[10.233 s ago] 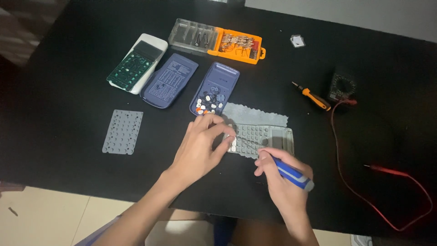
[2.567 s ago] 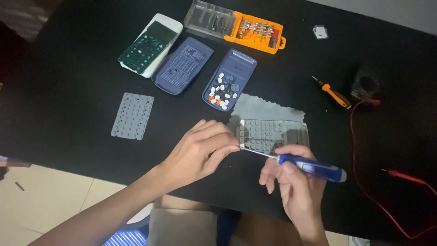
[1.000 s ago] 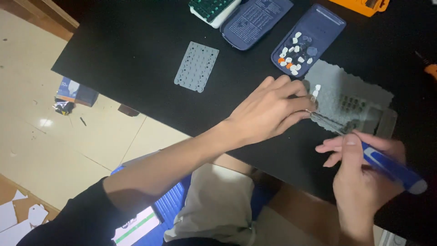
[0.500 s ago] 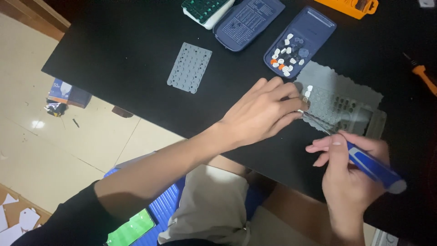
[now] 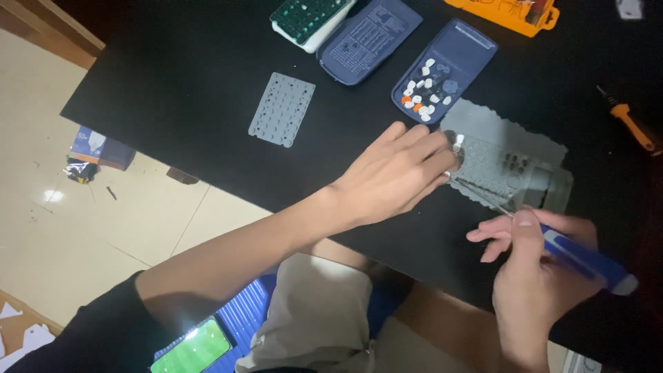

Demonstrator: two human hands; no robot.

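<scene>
While the left hand (image 5: 397, 176) pinches a small white key against the grey keypad frame (image 5: 514, 166), right hand (image 5: 535, 266) grips one blue-handled screwdriver (image 5: 583, 257), tip at the left fingertips. Beyond the fingers: two blue calculator shells (image 5: 445, 69), one orange parts box (image 5: 507, 10), one grey rubber mat (image 5: 282, 109).

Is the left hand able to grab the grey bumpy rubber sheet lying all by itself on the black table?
Probably yes. The left hand rests near the grey cloth, and the rubber keypad sheet lies apart to its side on the black table, with bare tabletop and nothing between them.
</scene>
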